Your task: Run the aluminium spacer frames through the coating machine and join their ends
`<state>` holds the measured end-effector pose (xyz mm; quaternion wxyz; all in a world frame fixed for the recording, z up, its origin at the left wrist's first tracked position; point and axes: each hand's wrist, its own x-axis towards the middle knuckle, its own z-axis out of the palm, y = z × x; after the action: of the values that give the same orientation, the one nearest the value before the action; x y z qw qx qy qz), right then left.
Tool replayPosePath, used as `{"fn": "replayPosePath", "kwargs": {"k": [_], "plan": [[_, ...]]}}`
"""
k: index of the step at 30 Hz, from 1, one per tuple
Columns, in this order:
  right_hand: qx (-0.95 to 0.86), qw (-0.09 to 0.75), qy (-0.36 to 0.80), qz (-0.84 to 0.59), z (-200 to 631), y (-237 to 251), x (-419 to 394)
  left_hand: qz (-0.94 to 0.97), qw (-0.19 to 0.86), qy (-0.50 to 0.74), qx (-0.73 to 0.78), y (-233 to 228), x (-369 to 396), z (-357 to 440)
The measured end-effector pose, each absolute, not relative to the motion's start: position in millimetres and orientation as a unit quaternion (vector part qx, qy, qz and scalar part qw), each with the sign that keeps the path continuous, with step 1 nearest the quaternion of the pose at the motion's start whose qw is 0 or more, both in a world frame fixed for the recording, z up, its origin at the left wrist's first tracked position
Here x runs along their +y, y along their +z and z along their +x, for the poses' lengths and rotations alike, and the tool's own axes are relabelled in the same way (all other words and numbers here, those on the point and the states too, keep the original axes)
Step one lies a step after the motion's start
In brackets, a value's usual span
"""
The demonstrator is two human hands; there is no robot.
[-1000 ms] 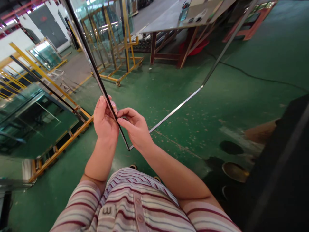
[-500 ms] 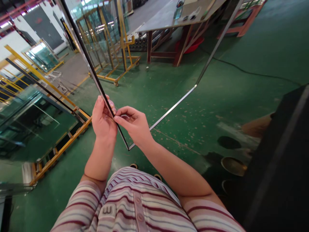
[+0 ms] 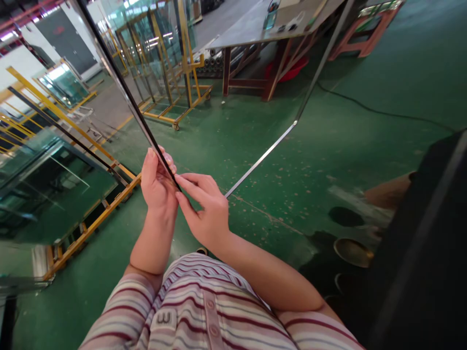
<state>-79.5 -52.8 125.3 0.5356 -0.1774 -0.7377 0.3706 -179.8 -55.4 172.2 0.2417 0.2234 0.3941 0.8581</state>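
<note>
A thin metal frame hangs tilted in front of me, its bars narrow and shiny, with a dark strip along the left bar. Around that left bar my left hand is closed, thumb on the near side and fingers behind. Just below it, my right hand pinches the same bar between thumb and fingertips. The lower near corner of the frame is hidden behind my right hand. Another corner of the frame shows farther off to the right, where the bottom bar meets the right bar.
Glass panes stand on a yellow wheeled rack ahead and on another rack at left. A worktable stands beyond the frame, a pinkish stool beside it. A black cable crosses the green floor. A large dark object fills the right side.
My right hand has slid slightly down the left bar towards the corner, now covering it. The frame has shifted a little left and up. My left hand stays closed on the bar.
</note>
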Motion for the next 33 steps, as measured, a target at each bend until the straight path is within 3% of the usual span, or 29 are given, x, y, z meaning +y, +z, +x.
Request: {"fn": "replayPosePath", "kwargs": {"k": [3,5,11,16,21,26,33], "plan": [[-0.771,0.523,0.304,-0.198,-77,131,-56,0.233,0.224,0.856,0.403,170,-56,-181],[-0.765,0.517,0.327,-0.202,-76,133,-51,0.247,0.222,0.859,0.39,168,-56,-182],[-0.594,0.441,0.652,-0.165,-85,126,-19,0.257,0.215,0.869,0.364,169,-57,-181],[-0.499,0.398,0.757,-0.137,-102,121,-15,0.241,0.212,0.867,0.382,175,-59,-175],[-0.478,0.4,0.772,-0.129,-107,124,-18,0.233,0.223,0.854,0.409,179,-59,-173],[-0.54,0.45,0.695,-0.151,-103,125,-19,0.241,0.239,0.851,0.401,178,-59,-173],[-0.578,0.445,0.671,-0.134,-109,123,-17,0.237,0.242,0.839,0.426,179,-56,-175]]}}
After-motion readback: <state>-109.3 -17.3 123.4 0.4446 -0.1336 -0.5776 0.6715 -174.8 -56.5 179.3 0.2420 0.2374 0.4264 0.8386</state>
